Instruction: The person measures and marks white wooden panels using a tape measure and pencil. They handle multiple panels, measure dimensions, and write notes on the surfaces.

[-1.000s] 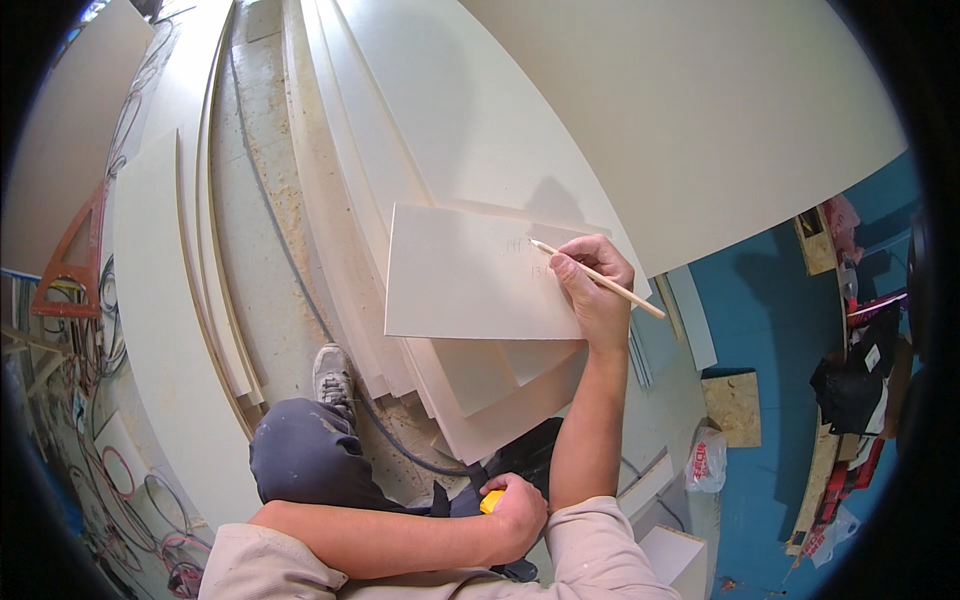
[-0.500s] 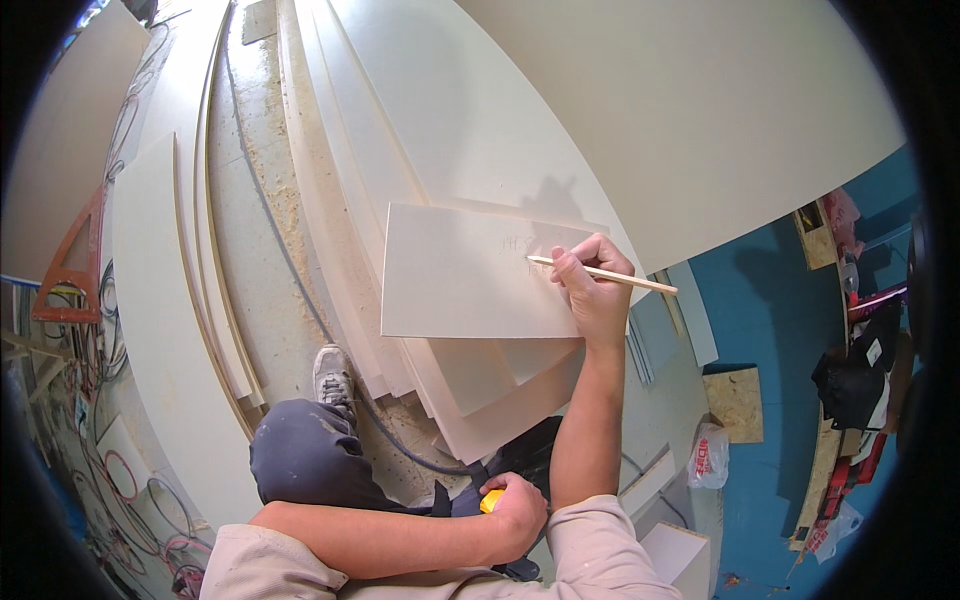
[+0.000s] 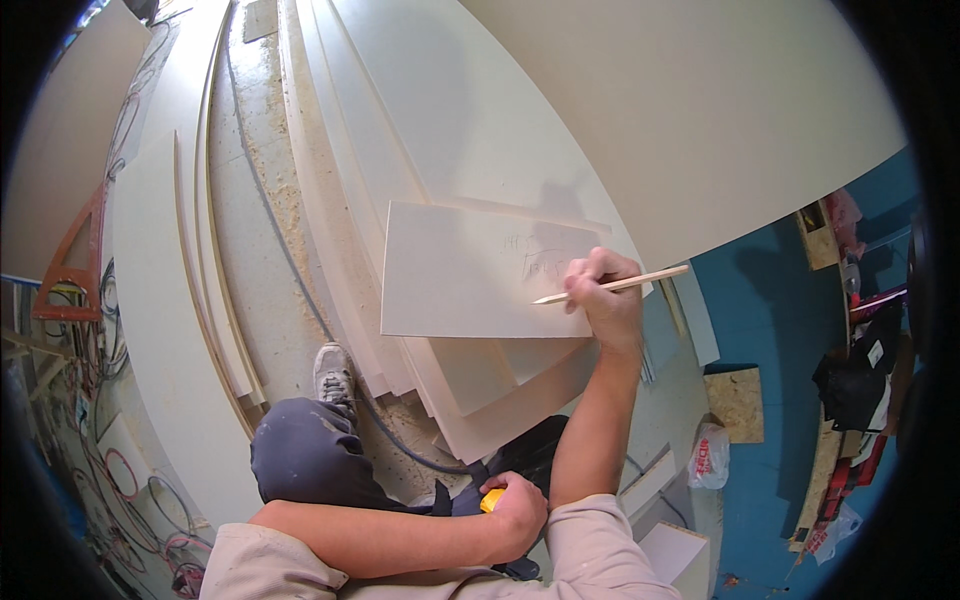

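My right hand (image 3: 606, 287) is closed round a pale wooden pencil (image 3: 655, 278). The pencil's tip points left, over the lower right part of a small white board (image 3: 450, 270). Faint handwritten pencil marks stand on that board above the tip. Whether the tip touches the surface I cannot tell. The small board lies across several long white panels (image 3: 480, 130). Down by my lap, my left hand (image 3: 517, 508) is wrapped round a small yellow object, probably a tape measure (image 3: 491, 500), mostly hidden by the fingers.
Long white strips (image 3: 190, 270) lie to the left, with a dark cable (image 3: 270, 205) and sawdust on the floor between. A red-orange triangular frame (image 3: 72, 270) and tangled hoses (image 3: 130, 490) are at far left. A plastic bag (image 3: 709, 456) and a chipboard piece (image 3: 735, 404) sit at right.
My right hand has moved down and slightly right with the pencil. More pencil marks now show on the small board. My left hand stays in place.
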`<state>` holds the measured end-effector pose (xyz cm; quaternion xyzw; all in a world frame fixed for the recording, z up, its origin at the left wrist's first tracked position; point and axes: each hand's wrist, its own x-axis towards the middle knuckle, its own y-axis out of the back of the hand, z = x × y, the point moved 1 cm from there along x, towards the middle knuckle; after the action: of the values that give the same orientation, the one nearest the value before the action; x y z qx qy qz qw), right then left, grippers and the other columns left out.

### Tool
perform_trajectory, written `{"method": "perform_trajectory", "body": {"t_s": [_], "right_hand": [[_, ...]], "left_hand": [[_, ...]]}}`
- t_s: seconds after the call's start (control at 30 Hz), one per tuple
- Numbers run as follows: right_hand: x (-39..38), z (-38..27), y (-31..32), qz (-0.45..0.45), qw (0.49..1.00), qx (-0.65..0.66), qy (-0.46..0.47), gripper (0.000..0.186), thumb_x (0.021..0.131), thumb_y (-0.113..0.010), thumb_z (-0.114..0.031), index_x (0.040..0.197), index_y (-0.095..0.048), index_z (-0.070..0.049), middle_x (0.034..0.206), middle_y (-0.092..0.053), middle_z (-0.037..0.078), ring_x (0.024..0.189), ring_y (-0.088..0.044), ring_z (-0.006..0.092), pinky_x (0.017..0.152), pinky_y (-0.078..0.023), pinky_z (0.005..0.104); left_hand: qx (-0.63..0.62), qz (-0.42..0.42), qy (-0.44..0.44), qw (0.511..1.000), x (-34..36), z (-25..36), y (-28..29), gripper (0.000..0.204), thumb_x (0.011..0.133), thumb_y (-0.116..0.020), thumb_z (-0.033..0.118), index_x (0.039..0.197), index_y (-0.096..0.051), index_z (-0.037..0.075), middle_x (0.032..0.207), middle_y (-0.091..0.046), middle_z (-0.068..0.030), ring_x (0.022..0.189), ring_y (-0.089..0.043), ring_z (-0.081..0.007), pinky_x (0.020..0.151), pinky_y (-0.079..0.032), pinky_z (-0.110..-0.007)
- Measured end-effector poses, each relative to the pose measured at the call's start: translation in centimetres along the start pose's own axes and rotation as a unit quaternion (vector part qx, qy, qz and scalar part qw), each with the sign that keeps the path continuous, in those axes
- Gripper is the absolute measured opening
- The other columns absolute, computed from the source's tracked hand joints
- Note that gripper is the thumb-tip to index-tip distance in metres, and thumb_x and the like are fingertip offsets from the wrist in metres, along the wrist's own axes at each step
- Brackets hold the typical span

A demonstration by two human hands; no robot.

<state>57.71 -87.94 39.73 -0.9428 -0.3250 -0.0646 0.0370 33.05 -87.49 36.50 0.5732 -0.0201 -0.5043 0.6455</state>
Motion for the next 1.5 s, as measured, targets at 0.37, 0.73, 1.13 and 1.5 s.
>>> {"method": "perform_trajectory", "body": {"t_s": [0.37,0.73,1.13,1.5], "right_hand": [[0.3,0.7,-0.9,0.166,0.986,-0.003,0.014,0.019,0.096,-0.068,-0.019,0.087,-0.06,-0.004,0.071,-0.061,0.001,0.059,-0.054,0.0052,0.057,-0.044,0.0185],[0.1,0.1,-1.1,0.112,0.993,-0.03,0.004,0.019,0.092,-0.071,-0.015,0.081,-0.06,-0.003,0.067,-0.062,0.003,0.056,-0.054,0.0067,0.053,-0.043,0.0213],[0.1,0.9,-3.2,0.124,0.987,-0.092,0.036,0.024,0.091,-0.074,-0.012,0.077,-0.055,-0.006,0.066,-0.063,0.002,0.051,-0.04,-0.0007,0.045,-0.029,0.0174],[-0.1,1.2,-2.9,0.105,0.989,-0.093,0.037,0.022,0.092,-0.073,-0.011,0.08,-0.056,-0.004,0.069,-0.065,0.003,0.052,-0.041,-0.0015,0.045,-0.029,0.0166]], "left_hand": [[-0.01,-0.021,-0.005,1.0,0.0,-0.2,0.3,0.023,0.08,-0.07,0.019,0.097,-0.076,0.005,0.092,-0.072,-0.0122,0.078,-0.068,-0.0326,0.056,-0.055,-0.052],[-0.014,-0.013,-0.007,1.0,-0.1,-0.4,0.5,0.023,0.081,-0.069,0.018,0.099,-0.075,0.004,0.095,-0.072,-0.0124,0.08,-0.068,-0.0323,0.056,-0.055,-0.053],[-0.024,-0.026,-0.011,0.999,-0.4,-0.9,0.5,0.025,0.08,-0.07,0.019,0.099,-0.075,0.003,0.093,-0.072,-0.0137,0.079,-0.068,-0.034,0.056,-0.055,-0.053],[-0.006,-0.031,-0.015,0.999,-0.4,-0.9,0.7,0.026,0.08,-0.069,0.02,0.098,-0.075,0.003,0.093,-0.072,-0.0144,0.079,-0.068,-0.036,0.056,-0.055,-0.054]]}}
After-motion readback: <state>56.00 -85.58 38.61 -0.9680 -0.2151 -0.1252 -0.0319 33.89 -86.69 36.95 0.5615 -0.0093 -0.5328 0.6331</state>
